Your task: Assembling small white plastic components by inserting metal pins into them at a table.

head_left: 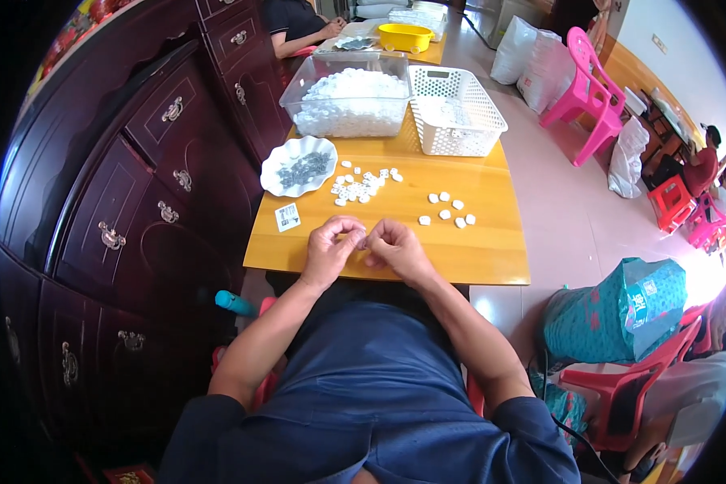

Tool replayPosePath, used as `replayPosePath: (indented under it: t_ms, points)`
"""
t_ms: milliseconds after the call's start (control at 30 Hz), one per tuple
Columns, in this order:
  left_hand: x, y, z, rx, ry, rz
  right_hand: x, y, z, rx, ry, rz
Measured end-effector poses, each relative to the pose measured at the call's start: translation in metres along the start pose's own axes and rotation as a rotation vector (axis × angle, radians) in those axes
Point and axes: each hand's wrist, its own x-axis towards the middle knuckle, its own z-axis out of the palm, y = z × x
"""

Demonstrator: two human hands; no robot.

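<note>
Your left hand (328, 248) and right hand (395, 248) meet fingertip to fingertip at the table's (492, 258) near edge, pinching a small white piece (361, 241) between them. Keep it low over the wood; loose pieces (363, 185) lie farther out, the grey-filled dish (298, 166) far left.

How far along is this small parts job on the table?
Looks early. Done: maybe the six white pieces set apart at right. In hand: both hands, left and right, pinch something tiny together at the table edge. Left: a loose pile, a plate of grey bits and a full clear bin.
</note>
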Motion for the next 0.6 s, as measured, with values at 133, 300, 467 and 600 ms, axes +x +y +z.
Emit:
replayPosePath:
  t_ms: [133, 300, 467, 600]
  points:
    - [-0.0029, -0.0048, 0.0004, -0.015, -0.002, -0.020, -0.0022, -0.0078, 0.0011, 0.061, -0.033, 0.141]
    - [-0.0026, -0.0029, -0.0014, 0.022, -0.037, 0.016, -0.0002, -0.0029, -0.0022, 0.231, -0.070, 0.206]
    - [-0.0017, -0.0024, -0.0012, 0.073, 0.011, 0.116, 0.0031, -0.0016, -0.0055, 0.359, -0.104, 0.272]
    - [-0.0043, -0.0066, -0.0053, 0.182, 0.037, 0.192, 0.0020, -0.0004, -0.0055, 0.332, -0.121, 0.277]
